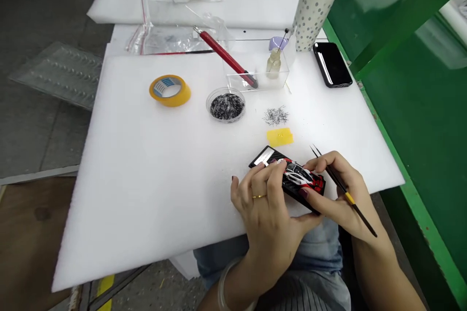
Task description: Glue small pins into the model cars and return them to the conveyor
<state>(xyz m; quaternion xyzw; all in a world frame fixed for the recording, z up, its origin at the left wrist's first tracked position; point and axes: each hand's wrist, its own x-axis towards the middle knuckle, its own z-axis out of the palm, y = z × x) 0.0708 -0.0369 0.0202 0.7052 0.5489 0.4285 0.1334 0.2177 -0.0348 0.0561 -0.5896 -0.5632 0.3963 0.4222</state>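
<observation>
Partly hidden, a model car sits between two hands

The red, white and black model car (pixel 299 175) is on a black base (pixel 297 195) at the worktop's (pixel 146 180) near edge; whether the base touches the surface is unclear. The left hand (pixel 270 214) grips the base, its fingers covering one end of the car. The right hand (pixel 345 189) steadies the other end, with dark tweezers (pixel 337 181) lodged in it, tips slightly parted. Print on the base's white label (pixel 264 156) is too small to read. Beyond lie a yellow patch (pixel 280 137) and black slivers (pixel 276 115) too fine to count. The top edge cuts off a dotted bottle (pixel 315 14).
</observation>
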